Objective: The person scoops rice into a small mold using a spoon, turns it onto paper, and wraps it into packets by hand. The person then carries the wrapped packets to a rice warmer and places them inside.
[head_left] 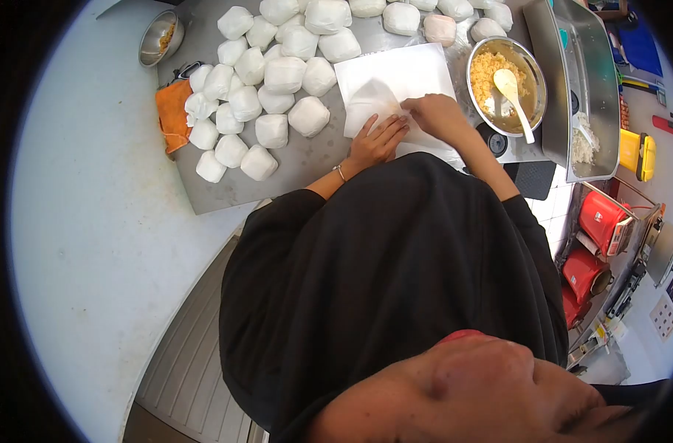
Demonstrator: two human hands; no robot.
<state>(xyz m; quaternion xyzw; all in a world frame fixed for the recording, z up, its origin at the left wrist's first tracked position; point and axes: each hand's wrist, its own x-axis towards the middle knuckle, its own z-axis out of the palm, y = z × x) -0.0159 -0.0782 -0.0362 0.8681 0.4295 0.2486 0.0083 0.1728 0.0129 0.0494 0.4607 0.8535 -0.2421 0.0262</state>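
A stack of white wrapping paper [429,65] lies on the metal table, with a raised, partly folded sheet [372,100] on top. My left hand [379,142] rests on the paper at its near edge, fingers stretched out and lying flat. Just to the right, my right hand [434,116] has its fingers curled and pinched at the folded sheet. Whether anything lies inside the fold cannot be seen. Beside my right hand stands a steel bowl [537,65] of yellow rice [488,72], holding a white rice paddle [510,87].
Many white paper-wrapped packets [285,75] cover the metal table [203,184] to the left and back. A deep steel pan [598,81] with some white rice [586,144] stands at right. An orange cloth-like item [173,114] and a small bowl [160,38] sit at left.
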